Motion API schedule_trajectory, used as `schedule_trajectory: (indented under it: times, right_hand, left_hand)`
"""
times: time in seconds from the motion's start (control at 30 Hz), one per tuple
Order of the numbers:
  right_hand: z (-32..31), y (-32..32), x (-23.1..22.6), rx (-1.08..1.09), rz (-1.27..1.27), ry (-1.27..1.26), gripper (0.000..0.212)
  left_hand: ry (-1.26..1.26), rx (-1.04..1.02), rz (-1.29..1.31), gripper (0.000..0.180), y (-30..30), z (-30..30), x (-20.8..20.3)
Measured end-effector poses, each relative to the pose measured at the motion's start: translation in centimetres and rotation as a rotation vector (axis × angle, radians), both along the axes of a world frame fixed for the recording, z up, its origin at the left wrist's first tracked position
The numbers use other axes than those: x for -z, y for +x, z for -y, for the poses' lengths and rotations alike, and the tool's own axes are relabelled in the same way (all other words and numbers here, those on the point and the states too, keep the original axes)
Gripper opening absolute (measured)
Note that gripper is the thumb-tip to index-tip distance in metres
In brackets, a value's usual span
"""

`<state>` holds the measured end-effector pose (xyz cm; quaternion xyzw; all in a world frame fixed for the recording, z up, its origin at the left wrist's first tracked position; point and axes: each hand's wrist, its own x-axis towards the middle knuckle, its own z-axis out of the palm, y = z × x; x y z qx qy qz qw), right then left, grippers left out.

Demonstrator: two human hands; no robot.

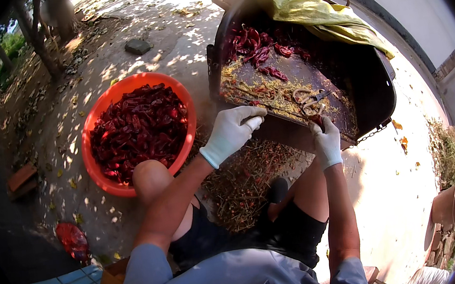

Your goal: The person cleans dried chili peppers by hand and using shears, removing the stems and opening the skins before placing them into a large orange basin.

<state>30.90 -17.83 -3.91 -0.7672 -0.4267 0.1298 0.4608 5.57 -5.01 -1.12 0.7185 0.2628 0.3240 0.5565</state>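
Both my hands wear white gloves. My right hand (pixel 327 141) pinches a dark red dried chili pepper (pixel 318 119) at the front edge of the black cart bed (pixel 366 113). My left hand (pixel 236 131) is at the same edge, further left, with its fingers curled together; whatever they may hold is hidden. Just beyond my right hand, a pair of scissors (pixel 312 100) lies on the bed among yellow seeds (pixel 243 76) and stem scraps. More dried red peppers (pixel 253 45) are heaped at the back of the bed.
An orange basin (pixel 86 140) full of dried red peppers stands by my left knee. Stem scraps (pixel 238 188) cover the ground between my legs. A yellow-green sack (pixel 308 9) drapes over the cart's far side. A chain (pixel 376 132) hangs at its right corner.
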Motion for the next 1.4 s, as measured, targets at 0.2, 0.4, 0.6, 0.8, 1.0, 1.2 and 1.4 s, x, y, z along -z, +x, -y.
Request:
schedule_trajectory:
  times: [0.2,0.4,0.6,0.8,1.0,1.2,1.4]
  right_hand:
    - [-2.5,2.0,3.2,0.078,0.448,-0.335,0.036]
    - [-2.5,3.6,5.5,0.092,0.465,-0.192,0.024]
    - [-0.2,0.5,3.2,0.093,-0.578,-0.063,0.017]
    - [1.5,-2.4,0.1,0.15,-0.668,0.242,0.012]
    - [2.0,-5.6,-6.7,-0.002,-0.416,0.275,0.009]
    - [4.5,-8.6,-11.2,-0.165,-0.417,0.251,0.006]
    - [5.8,-12.5,-11.3,-0.417,-0.532,0.169,0.007]
  left_hand:
    - [0.105,0.004,-0.074,0.026,-0.5,-0.1,0.9]
    - [0.115,0.03,-0.107,0.024,-0.2,-0.2,1.2]
    - [0.124,0.012,-0.104,0.024,0.4,-0.1,2.0]
    - [0.202,-0.035,-0.088,0.024,1.5,-0.3,1.8]
    - [0.15,-0.035,-0.059,0.025,2.2,0.0,2.1]
    - [-0.004,-0.006,0.038,0.035,2.7,0.1,1.8]
    - [-0.115,0.164,0.167,0.055,2.7,0.3,1.8]
